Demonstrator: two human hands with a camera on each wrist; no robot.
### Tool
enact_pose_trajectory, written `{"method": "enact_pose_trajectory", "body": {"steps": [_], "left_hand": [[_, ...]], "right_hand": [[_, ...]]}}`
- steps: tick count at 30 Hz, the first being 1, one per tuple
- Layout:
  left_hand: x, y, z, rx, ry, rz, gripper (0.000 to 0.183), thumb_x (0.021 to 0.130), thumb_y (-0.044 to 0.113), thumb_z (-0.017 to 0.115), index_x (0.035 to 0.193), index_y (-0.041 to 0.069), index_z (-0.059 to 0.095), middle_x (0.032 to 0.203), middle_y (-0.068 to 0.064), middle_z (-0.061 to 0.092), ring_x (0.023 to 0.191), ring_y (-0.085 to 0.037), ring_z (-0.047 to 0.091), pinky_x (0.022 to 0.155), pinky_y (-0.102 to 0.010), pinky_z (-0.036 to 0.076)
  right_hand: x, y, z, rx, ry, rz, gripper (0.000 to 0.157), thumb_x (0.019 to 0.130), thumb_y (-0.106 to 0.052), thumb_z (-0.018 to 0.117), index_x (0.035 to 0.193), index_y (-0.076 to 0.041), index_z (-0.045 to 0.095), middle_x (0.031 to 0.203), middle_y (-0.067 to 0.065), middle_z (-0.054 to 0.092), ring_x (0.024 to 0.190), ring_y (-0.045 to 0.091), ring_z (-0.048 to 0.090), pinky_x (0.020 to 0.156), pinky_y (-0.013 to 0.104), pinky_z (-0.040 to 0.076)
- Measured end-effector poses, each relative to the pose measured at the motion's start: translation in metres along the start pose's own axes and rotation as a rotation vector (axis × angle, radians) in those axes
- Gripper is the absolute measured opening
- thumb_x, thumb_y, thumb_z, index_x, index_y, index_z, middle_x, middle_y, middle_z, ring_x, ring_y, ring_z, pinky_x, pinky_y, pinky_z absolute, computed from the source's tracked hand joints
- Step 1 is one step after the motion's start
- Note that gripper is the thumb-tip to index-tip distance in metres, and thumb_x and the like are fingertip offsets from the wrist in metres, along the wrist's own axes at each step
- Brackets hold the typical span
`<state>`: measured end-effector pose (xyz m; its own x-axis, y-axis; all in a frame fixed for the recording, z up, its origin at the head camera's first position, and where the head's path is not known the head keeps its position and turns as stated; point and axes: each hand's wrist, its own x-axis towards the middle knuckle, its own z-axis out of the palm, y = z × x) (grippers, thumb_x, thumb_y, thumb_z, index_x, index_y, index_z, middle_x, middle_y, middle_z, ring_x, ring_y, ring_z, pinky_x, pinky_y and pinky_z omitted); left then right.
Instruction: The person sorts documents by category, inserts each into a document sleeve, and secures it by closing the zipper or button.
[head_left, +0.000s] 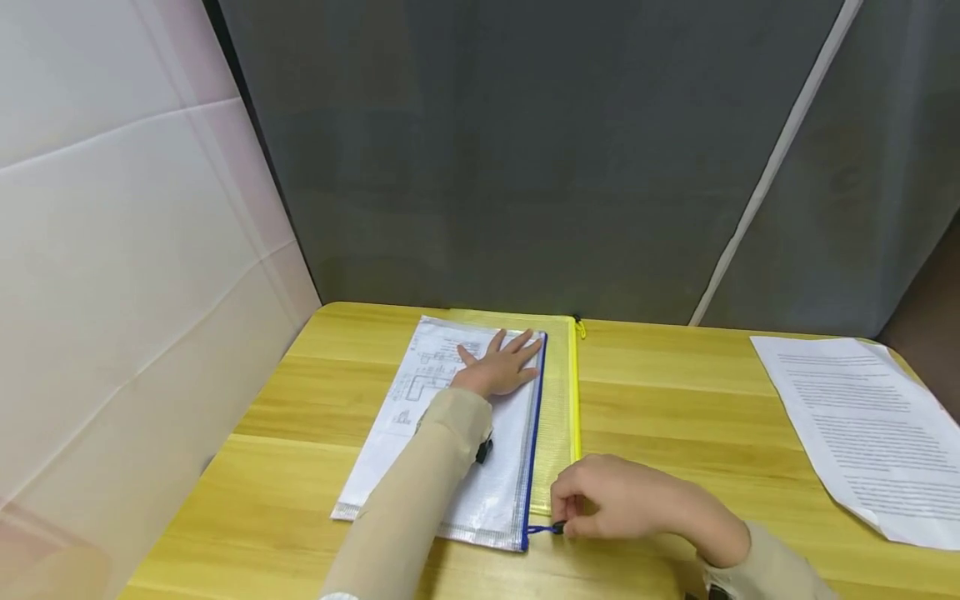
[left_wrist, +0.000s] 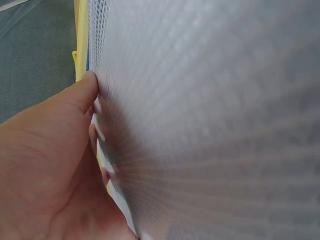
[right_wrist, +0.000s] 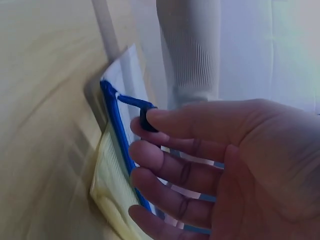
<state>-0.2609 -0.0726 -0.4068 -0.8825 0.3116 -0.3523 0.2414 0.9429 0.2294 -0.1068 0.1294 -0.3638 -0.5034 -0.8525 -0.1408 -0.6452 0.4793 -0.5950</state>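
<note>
A clear mesh zip pouch [head_left: 506,471] with a blue zipper edge lies on the table, a sheet with line drawings [head_left: 420,387] showing through it. My left hand [head_left: 501,372] rests on its upper part with fingers spread, the fingertips near the blue edge. Down at the near right corner, my right hand [head_left: 626,498] pinches the dark end of the blue zipper pull [right_wrist: 146,119] between thumb and index finger. The cord is stretched out from the corner, and the other fingers curl loosely. Beneath the clear pouch lies a yellow zip pouch [head_left: 557,400], its right side sticking out.
Printed sheets [head_left: 862,433] lie at the right side of the wooden table [head_left: 675,400]. A dark grey panel [head_left: 487,167] stands behind the table, and a white sheet-like wall [head_left: 135,275] borders its left side. The yellow pouch's zipper pull [head_left: 581,328] sits near the back edge.
</note>
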Motion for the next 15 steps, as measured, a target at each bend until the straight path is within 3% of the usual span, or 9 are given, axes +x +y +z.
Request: {"method": "enact_pose_trajectory", "body": {"steps": [15], "left_hand": [[0.001,0.000,0.000,0.000,-0.002,-0.006,0.062,0.103,0.057,0.036,0.157,0.048,0.007,0.167,0.019,-0.005,0.157,-0.025,-0.010,0.110,-0.082,-0.004]], "right_hand": [[-0.001,0.017,-0.002,0.020,0.057,0.059,0.012,0.089,-0.015,0.070,0.080,-0.021,0.064,0.070,-0.018,0.053,0.066,-0.007,0.045,0.063,0.015,0.044]]}}
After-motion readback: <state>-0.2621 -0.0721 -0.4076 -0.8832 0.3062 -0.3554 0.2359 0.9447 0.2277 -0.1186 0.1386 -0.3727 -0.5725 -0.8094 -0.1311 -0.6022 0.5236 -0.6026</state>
